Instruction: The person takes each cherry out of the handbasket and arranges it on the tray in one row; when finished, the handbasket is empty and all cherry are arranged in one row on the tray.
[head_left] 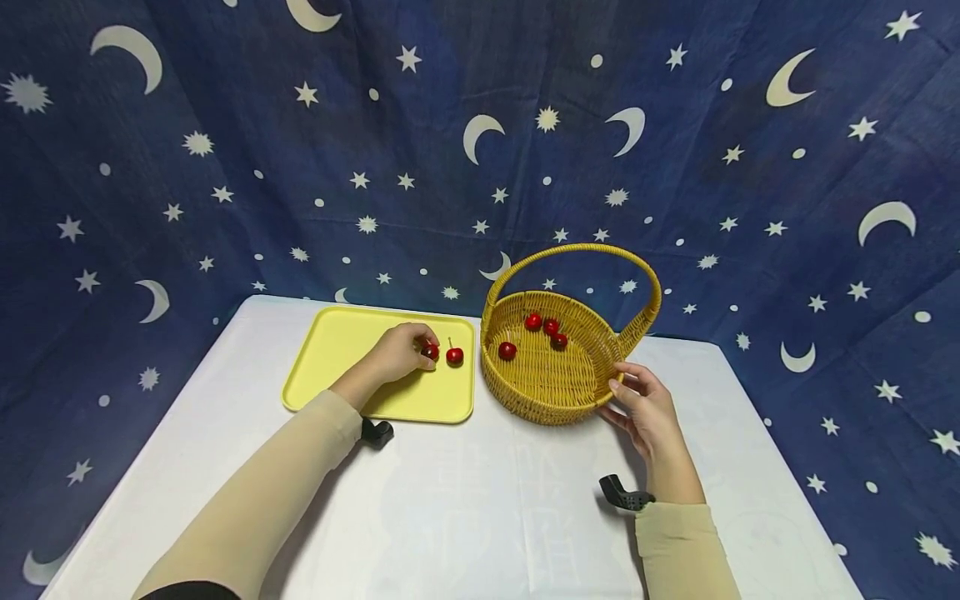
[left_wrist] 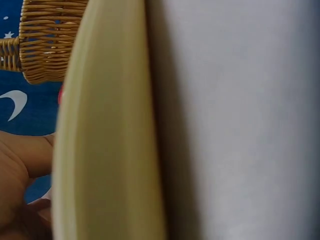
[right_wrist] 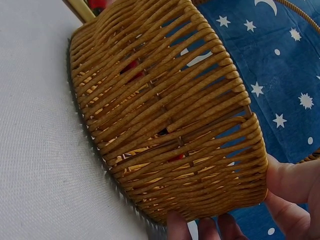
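Note:
My left hand [head_left: 393,353] reaches over the yellow tray [head_left: 442,405], thumb and fingers pinching a dark red cherry [head_left: 431,352]. Just right of it on the tray sits a second cherry [head_left: 454,357], its stem pointing up. A round wicker basket [head_left: 542,408] with a tall arched handle stands beside the tray, several cherries [head_left: 507,351] lying inside it. At the basket's right side my right hand [head_left: 651,410] holds the rim. In the right wrist view its thumb is up at the rim and its fingers are against the lower wall [right_wrist: 170,115]. The tray's edge hides most of the left wrist view.
A white cloth covers the table [head_left: 450,500]. Behind and beside it hangs a dark blue curtain [head_left: 420,167] with moons and stars. The basket's handle [head_left: 573,248] arches high above its bowl. Black wrist cameras [head_left: 624,493] stick out from both wrists.

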